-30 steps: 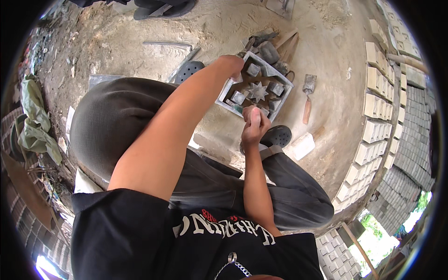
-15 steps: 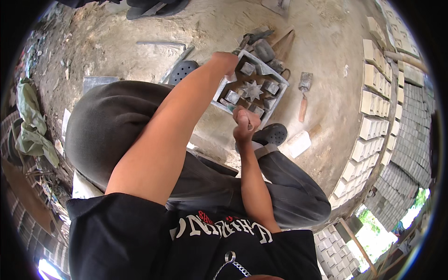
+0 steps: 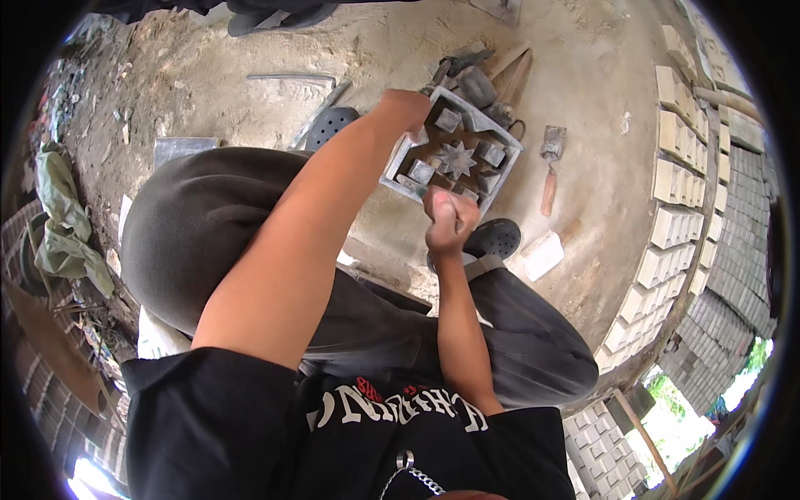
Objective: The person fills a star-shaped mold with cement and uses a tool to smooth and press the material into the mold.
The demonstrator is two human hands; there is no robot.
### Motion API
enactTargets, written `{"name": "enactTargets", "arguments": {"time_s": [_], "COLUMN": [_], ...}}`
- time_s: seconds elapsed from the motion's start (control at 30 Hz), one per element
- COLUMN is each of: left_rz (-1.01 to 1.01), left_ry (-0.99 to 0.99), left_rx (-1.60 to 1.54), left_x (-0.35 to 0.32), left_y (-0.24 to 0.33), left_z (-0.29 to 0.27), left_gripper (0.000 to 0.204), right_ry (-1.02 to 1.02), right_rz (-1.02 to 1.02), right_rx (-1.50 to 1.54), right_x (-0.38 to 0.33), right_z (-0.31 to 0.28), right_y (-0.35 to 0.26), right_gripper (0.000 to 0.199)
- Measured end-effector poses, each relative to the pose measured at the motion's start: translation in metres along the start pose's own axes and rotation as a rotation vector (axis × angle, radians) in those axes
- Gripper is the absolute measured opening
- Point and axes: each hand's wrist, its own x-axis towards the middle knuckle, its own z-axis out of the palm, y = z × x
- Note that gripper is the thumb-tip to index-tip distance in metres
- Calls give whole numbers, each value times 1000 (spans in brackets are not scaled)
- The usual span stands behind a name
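Observation:
A square grey metal mould (image 3: 500, 133) with a star-shaped core and several small blocks inside lies on the sandy ground in front of my knees. My left hand (image 3: 407, 110) reaches over my left knee and grips the mould's left corner, its fingers curled over the rim. My right hand (image 3: 450, 218) is a closed fist hovering just at the mould's near edge; I cannot make out anything inside it.
A trowel with an orange handle (image 3: 550, 171) lies right of the mould, and dark tools (image 3: 477, 83) lie behind it. A white block (image 3: 542, 254) sits by my right sandal (image 3: 497, 238). Rows of pale cast blocks (image 3: 671, 217) curve along the right. Green cloth (image 3: 58, 221) lies at the left.
My right fist has shifted a little at the mould's near edge. My left hand has stayed on the mould's corner.

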Motion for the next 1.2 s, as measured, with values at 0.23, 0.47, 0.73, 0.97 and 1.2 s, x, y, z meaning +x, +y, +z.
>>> {"name": "enactTargets", "arguments": {"time_s": [0.23,0.47,0.73,0.97,1.2], "left_rz": [-35,-27,-35,-52,16], "left_ry": [-63,5,-69,-110,-97], "left_rx": [-56,23,-46,-94,-101], "left_x": [4,0,0,-3,7], "left_y": [-3,5,0,3,-7], "left_z": [2,-3,-3,-8,0], "left_gripper": [25,27,27,24,29], "right_ry": [-8,233,514,234,385], "right_rz": [151,-85,267,277,73], "right_rx": [-21,-91,298,124,160], "right_x": [9,13,35,27,10], "right_z": [-12,7,12,17,20], "right_y": [-10,-2,-57,29,25], "right_gripper": [25,20,32,44,42]}}
